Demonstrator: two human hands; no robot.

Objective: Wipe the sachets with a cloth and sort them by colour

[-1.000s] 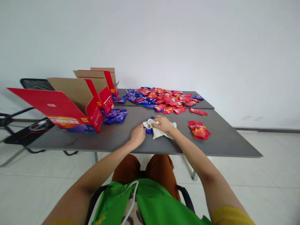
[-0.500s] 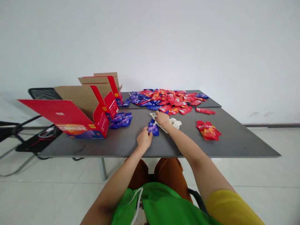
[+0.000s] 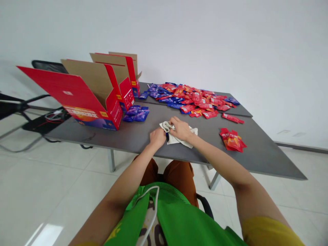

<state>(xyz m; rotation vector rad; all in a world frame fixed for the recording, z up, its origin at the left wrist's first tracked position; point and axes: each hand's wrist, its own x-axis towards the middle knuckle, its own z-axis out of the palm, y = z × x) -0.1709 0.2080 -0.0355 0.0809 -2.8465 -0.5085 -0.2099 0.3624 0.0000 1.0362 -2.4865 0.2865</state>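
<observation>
On the flat grey table [image 3: 135, 135], my right hand [image 3: 179, 128] grips crumpled white cloth [image 3: 194, 131], re-covering the just-bared blue plastic sachet [image 3: 167, 136] for apparent wiping; my left hand's [image 3: 158, 137] hold unclear.

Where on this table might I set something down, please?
Bare tabletop lies right of the small red pouch cluster, and between the front box and the left hand. Crowded: the back, under the red-and-blue heap, and around the cloth.
</observation>
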